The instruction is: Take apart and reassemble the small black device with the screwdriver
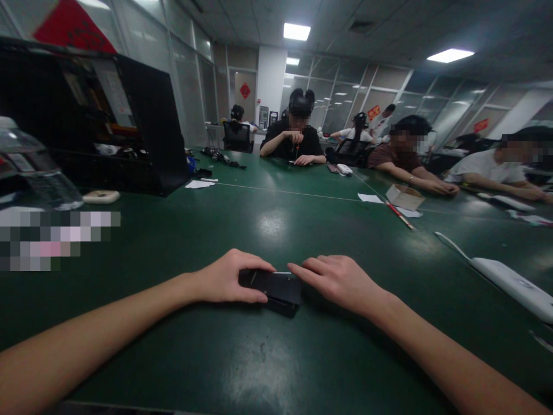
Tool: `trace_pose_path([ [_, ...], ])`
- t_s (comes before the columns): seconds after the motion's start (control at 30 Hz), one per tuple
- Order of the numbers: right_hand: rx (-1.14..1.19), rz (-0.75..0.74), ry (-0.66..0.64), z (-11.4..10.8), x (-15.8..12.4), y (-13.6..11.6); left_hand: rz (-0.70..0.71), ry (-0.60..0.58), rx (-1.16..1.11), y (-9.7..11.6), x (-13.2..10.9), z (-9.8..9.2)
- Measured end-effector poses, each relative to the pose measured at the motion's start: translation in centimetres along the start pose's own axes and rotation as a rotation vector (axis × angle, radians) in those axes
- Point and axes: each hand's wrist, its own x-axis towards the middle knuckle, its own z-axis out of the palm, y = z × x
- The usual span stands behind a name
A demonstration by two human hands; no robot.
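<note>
Black rectangular slab-like item (283,286), just one of it, sits near the middle of the near side of a shiny dark green tabletop (216,225), right between two bare hands. A darker layer can be made out along its near edge, but whether that's one piece or two stacked ones can't be told from here.

Its left end is wrapped by the left hand (224,276): thumb clamped on the near edge, fingers on the far one. Looks like it's pinned that way so it can't slide, with the right end left exposed. The right hand (334,279) is held at the far right corner, index finger stretched out, the others curled close together. Contact there can't be confirmed, and the thumb is hidden, so no call on any pinch. Probably both forearms are laid in low from the sides for steadiness.

Rest of the count: one clear plastic bottle (43,167) and one big open-fronted black case (159,127) on the left, one long white plastic bar with a cord (514,282) on the right, one small open cardboard box (405,197) far right. Three people are seated around the far and right sides; the ones farther back are too blurry to be counted properly.
</note>
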Motion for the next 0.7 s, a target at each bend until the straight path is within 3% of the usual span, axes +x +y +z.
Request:
trace_pose_path([
  [0.13,0.037,0.024,-0.009,0.0,0.3,-1.0,-0.016,0.015,0.001,-0.7,-0.2,-0.2],
  [0.37,0.527,0.198,-0.086,0.9,0.9,-1.7,-0.008,0.062,-0.02,-0.7,-0.2,0.3],
  [0.6,0.163,0.124,-0.026,1.1,0.9,-1.7,-0.02,0.063,-0.012,-0.6,-0.2,0.5],
  [0.7,0.164,0.116,-0.015,1.4,0.9,-2.0,-0.015,0.083,0.001,-0.6,-0.2,0.8],
])
